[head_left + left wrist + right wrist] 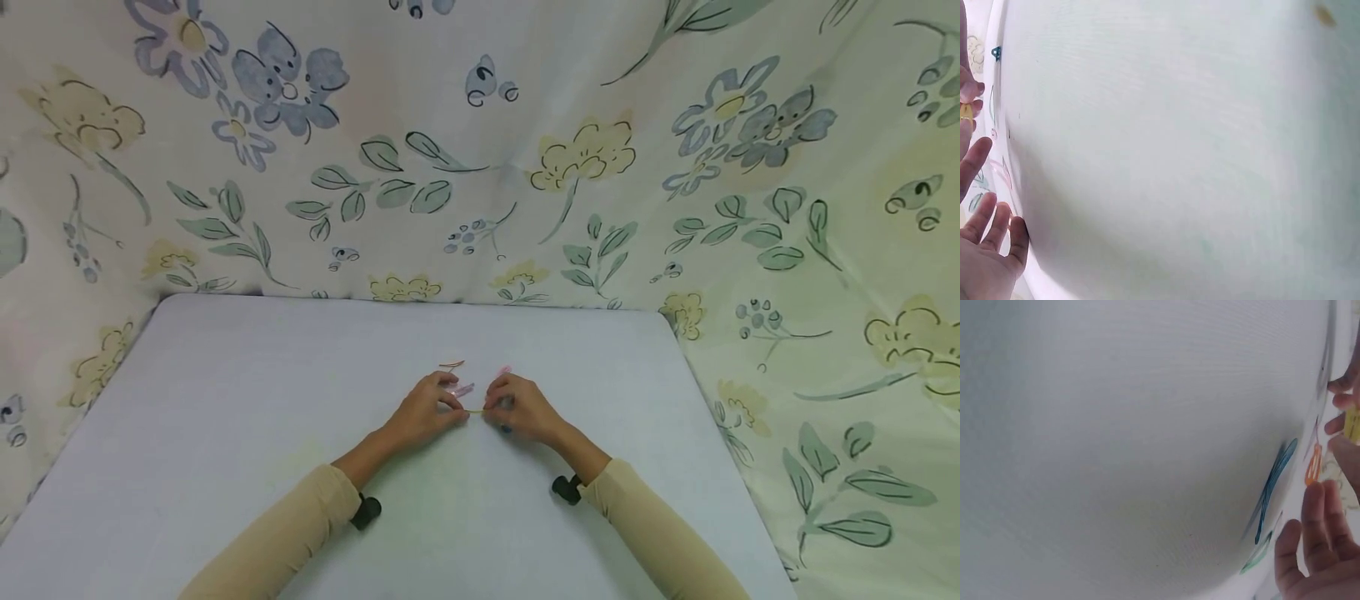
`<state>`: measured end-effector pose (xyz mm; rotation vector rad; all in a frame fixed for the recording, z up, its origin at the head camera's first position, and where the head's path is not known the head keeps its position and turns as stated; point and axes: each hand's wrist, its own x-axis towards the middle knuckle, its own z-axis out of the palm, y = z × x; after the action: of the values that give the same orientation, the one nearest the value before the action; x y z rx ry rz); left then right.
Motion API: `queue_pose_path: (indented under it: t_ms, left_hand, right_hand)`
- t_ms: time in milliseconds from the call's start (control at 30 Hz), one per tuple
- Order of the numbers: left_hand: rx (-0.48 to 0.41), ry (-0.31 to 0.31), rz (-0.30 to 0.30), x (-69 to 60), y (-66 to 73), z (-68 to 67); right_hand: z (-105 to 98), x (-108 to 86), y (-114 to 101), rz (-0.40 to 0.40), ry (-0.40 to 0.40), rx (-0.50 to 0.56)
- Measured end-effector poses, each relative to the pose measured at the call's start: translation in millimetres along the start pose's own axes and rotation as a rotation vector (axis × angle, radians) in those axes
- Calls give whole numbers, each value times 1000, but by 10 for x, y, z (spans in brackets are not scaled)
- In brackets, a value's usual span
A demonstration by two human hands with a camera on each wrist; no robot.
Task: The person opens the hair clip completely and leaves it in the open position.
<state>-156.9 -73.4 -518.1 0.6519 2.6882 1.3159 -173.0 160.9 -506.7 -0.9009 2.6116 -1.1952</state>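
Observation:
Both hands meet over the white table, holding a thin yellow hair clip (476, 411) between them. At one end, the left hand (426, 408) pinches it between thumb and finger. My right hand (525, 408) pinches the other end. Its remaining fingers are spread in the right wrist view, where part of the yellow clip shows at the edge. A blue hair clip (1275, 481) and a green one (1259, 553) lie on the table near the right hand. Beyond them is an orange clip (1314, 464). Pink clips (463, 390) lie just past the left fingers, partly hidden.
The white table (300, 358) ends at a floral cloth (480, 167) behind it and at the right. An orange piece (452, 364) lies beyond the left hand. Black wrist cameras (366, 512) sit on both wrists near the beige sleeves.

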Motion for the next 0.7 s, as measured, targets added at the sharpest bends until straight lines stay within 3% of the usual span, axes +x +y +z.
queue_pose_path:
  t_ms: [333,533,700]
  left_hand:
    - [-104,-41,6,29,6,-24]
    - [-172,-26,-73,41,60,-52]
    - [-198,-16,-98,50,68,-53]
  right_hand:
    - [17,16,-36,28,44,31]
    - [31,6,-41,35,38,25]
    - [43,-5,-54,59,20,29]
